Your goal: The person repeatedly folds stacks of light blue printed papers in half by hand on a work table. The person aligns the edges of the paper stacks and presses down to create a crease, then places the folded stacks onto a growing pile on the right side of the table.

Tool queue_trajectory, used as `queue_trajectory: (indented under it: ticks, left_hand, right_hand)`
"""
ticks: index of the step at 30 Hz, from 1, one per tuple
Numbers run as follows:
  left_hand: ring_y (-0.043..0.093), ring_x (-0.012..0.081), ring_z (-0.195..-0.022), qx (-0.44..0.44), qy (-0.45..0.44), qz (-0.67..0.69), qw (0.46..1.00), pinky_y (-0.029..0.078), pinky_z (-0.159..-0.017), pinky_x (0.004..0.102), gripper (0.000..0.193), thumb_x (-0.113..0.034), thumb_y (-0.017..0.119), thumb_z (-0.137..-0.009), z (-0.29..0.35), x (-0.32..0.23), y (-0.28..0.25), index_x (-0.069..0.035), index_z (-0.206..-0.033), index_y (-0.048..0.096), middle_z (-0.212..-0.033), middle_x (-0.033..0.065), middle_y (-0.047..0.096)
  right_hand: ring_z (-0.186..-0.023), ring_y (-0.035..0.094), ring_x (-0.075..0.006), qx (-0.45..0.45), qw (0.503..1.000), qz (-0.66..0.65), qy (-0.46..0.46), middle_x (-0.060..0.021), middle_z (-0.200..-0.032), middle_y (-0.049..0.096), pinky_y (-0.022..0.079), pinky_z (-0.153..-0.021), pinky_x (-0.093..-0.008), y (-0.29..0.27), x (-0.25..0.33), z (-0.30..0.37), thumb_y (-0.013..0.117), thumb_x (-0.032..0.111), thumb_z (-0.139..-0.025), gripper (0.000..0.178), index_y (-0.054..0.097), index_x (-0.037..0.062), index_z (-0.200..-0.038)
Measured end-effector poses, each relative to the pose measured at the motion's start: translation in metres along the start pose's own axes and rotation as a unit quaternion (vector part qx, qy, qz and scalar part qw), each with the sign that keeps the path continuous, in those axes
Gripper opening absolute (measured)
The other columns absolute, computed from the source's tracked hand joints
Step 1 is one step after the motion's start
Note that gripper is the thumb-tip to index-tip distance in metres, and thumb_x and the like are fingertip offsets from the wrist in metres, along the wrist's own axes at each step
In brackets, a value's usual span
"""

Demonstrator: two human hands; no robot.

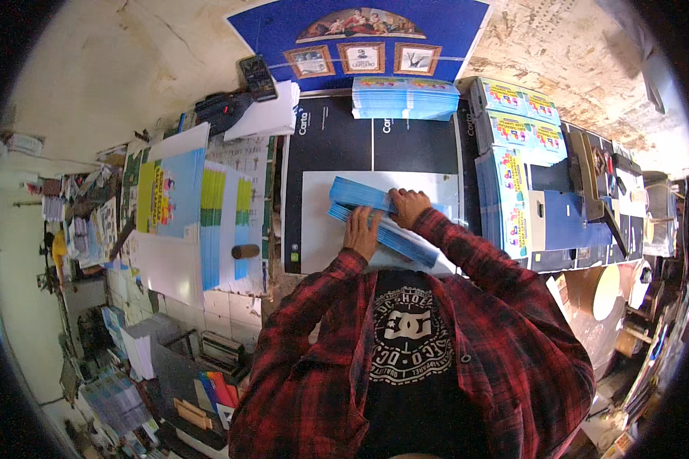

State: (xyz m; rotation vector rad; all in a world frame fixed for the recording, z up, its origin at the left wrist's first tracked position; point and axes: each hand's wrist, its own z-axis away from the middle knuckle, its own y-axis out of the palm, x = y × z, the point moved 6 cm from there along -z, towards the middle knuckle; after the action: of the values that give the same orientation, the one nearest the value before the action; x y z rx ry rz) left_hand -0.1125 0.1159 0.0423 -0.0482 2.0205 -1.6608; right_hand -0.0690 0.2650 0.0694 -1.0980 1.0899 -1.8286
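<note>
Plaid shirt sleeves and front [505, 336], red and black, lie nearest, worn open over a black T-shirt [406, 398] with a pale print. Beyond them spreads the dark counter [329, 149], and behind it a blue poster [264, 34] with framed pictures and a painted arch. Over to the left sit printed sheets [151, 195] in blue and yellow. Booklet stacks [505, 203] with bright covers run along the right of the counter, and another booklet pile [406, 103] stands at its far edge. A pale sheet [429, 183] covers the near middle, and on it rest two blue paper bundles, the upper bundle [360, 193] and the lower bundle [409, 243], set at an angle and spreading apart toward the right. The left hand [361, 231] lies on the lower bundle, fingers slightly spread; I cannot tell whether its grip pinches anything. The right hand [409, 208] curls over the upper bundle, but how firmly its grip closes is hidden. Smaller still are a black phone [258, 78] at upper left and a short brown cylinder [245, 251].
</note>
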Motion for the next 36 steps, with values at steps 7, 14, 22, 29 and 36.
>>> queue_trajectory:
  ticks: [7, 14, 22, 29, 36]
  left_hand:
    - [0.036, 0.0298, -0.128, 0.05, 0.107, -0.077, 0.99, 0.018, -0.112, 0.0529, 0.057, -0.006, 0.063, -0.073, -0.055, -0.007, -0.033, -0.013, -0.127, 0.047, -0.13, 0.0096, 0.043]
    - [0.047, 0.0241, -0.111, 0.11, 0.048, -0.059, 0.991, 0.027, -0.102, 0.0495, 0.042, -0.016, 0.069, -0.07, -0.042, -0.025, -0.027, -0.013, -0.109, 0.054, -0.107, 0.0053, 0.054]
    - [0.041, 0.0338, -0.116, 0.153, -0.012, -0.022, 0.988, 0.031, -0.101, 0.049, 0.091, -0.03, 0.082, -0.054, 0.02, 0.017, -0.04, -0.009, -0.132, 0.039, -0.12, 0.0133, 0.045]
    - [0.041, 0.0372, -0.122, -0.046, -0.13, 0.26, 0.956, 0.036, -0.104, 0.0439, 0.104, -0.027, 0.082, -0.063, 0.063, 0.069, 0.0, -0.001, -0.143, 0.022, -0.13, 0.0198, 0.042]
    - [0.05, 0.0345, -0.115, -0.018, -0.122, 0.192, 0.974, 0.044, -0.096, 0.0424, 0.085, -0.018, 0.081, -0.064, 0.059, 0.065, -0.012, -0.011, -0.137, 0.039, -0.124, 0.0157, 0.048]
  right_hand:
    - [-0.114, 0.05, -0.0299, -0.039, 0.997, 0.029, 0.052, -0.0147, -0.121, 0.049, 0.041, -0.091, -0.0502, 0.021, 0.029, 0.052, 0.071, 0.046, -0.07, 0.105, 0.012, 0.0081, -0.148]
    - [-0.104, 0.054, -0.0271, -0.114, 0.993, 0.007, -0.015, -0.0086, -0.105, 0.054, 0.042, -0.085, -0.0451, 0.016, -0.001, 0.071, 0.07, 0.02, -0.063, 0.064, 0.046, 0.0109, -0.121]
    - [-0.117, 0.046, -0.033, -0.07, 0.994, -0.072, 0.042, -0.0148, -0.124, 0.048, 0.034, -0.098, -0.0476, 0.016, -0.096, 0.149, 0.078, 0.028, -0.057, 0.081, 0.044, 0.0132, -0.129]
    - [-0.129, 0.04, -0.0387, -0.201, 0.911, -0.357, 0.044, -0.0256, -0.146, 0.029, 0.039, -0.103, -0.0392, 0.055, -0.081, 0.143, 0.086, 0.025, -0.059, 0.125, 0.001, 0.0026, -0.148]
    - [-0.121, 0.05, -0.0354, -0.183, 0.915, -0.355, 0.053, -0.0239, -0.133, 0.046, 0.042, -0.1, -0.0389, 0.058, -0.101, 0.145, 0.085, 0.023, -0.062, 0.111, 0.015, 0.001, -0.146]
